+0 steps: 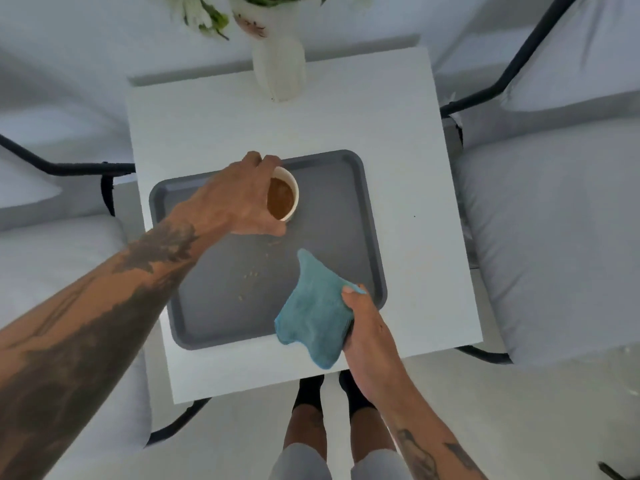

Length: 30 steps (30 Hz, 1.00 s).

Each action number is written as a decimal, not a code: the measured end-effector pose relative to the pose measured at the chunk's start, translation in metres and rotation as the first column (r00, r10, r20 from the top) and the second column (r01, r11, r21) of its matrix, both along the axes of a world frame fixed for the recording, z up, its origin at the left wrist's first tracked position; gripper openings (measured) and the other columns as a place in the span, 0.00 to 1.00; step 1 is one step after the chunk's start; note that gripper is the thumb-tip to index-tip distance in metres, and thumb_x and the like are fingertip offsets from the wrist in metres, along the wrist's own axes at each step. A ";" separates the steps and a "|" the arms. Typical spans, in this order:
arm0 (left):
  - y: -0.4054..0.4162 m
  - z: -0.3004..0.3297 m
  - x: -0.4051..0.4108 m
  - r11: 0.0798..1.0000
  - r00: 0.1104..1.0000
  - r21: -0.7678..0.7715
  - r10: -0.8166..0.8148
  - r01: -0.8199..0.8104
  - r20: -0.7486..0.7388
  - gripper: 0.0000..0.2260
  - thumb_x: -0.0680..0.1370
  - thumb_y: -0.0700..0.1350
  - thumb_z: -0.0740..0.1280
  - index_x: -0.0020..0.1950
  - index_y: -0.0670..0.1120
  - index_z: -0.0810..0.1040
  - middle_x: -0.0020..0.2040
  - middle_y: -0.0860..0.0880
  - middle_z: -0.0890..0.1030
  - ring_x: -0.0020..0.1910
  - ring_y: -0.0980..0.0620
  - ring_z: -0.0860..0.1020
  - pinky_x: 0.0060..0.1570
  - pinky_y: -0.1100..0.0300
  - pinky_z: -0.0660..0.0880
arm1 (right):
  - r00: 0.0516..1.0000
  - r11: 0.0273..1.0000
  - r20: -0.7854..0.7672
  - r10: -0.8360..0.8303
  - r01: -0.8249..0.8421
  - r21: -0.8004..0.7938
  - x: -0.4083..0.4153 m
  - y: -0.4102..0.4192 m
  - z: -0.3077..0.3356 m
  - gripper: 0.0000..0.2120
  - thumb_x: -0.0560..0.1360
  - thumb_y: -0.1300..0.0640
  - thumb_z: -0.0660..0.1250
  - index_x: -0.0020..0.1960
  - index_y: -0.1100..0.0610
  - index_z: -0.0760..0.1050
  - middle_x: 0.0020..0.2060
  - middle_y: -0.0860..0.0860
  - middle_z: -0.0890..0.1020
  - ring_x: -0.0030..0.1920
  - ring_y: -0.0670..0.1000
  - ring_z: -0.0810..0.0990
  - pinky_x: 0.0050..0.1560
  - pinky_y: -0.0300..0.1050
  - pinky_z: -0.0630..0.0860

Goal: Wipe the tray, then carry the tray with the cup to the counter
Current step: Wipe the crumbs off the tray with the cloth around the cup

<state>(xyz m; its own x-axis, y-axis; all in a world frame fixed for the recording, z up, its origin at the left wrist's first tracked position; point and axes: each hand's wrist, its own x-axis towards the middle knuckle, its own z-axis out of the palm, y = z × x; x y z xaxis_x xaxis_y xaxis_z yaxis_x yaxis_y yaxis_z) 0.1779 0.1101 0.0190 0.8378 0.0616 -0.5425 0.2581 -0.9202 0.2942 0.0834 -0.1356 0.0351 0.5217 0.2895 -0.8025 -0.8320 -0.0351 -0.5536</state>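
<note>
Left hand (235,202) wrapped around a brown-filled cup (283,195) on the crumb-strewn grey tray (332,216), right hand (367,337) clutching a blue cloth (315,313) over its near corner, white vase (278,69) beyond on the white table (214,126).

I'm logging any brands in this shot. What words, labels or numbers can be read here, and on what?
None can be read.
The cup, tray, cloth and table show no print.
The vase carries a brownish mark near its top, too blurred to tell whether it is text.
</note>
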 end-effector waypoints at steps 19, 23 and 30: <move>-0.016 0.147 -0.021 0.977 0.962 -0.153 -0.110 0.152 0.250 0.43 0.57 0.75 0.65 0.69 0.59 0.66 0.60 0.58 0.72 0.54 0.65 0.64 0.47 0.70 0.64 | 0.968 0.890 0.072 -0.242 0.192 0.414 0.100 0.073 0.032 0.23 0.81 0.45 0.52 0.68 0.57 0.73 0.57 0.55 0.82 0.56 0.52 0.81 0.55 0.49 0.80; -0.012 0.147 -0.027 0.977 0.959 -0.152 -0.105 0.148 0.261 0.45 0.56 0.71 0.67 0.72 0.59 0.64 0.62 0.54 0.68 0.56 0.61 0.65 0.47 0.70 0.64 | 0.957 0.811 -0.190 -0.219 0.287 0.509 0.098 0.081 0.023 0.20 0.81 0.44 0.55 0.59 0.54 0.79 0.51 0.53 0.84 0.52 0.52 0.83 0.53 0.49 0.81; -0.005 0.136 -0.040 0.981 0.979 -0.139 -0.111 0.136 0.170 0.43 0.57 0.67 0.70 0.71 0.62 0.62 0.64 0.53 0.67 0.53 0.49 0.75 0.49 0.56 0.73 | 0.970 0.961 -0.224 -0.094 0.147 0.232 0.078 0.089 0.013 0.18 0.80 0.46 0.61 0.60 0.57 0.79 0.49 0.54 0.86 0.51 0.53 0.84 0.54 0.51 0.81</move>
<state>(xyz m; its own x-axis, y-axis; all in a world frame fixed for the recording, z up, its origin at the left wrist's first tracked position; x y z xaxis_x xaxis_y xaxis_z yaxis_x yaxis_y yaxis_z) 0.1383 0.1050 0.1552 0.9106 -0.1192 -0.3958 0.0836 -0.8846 0.4587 0.1611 -0.0468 0.0486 0.3934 0.4365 -0.8092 -0.9194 0.1879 -0.3456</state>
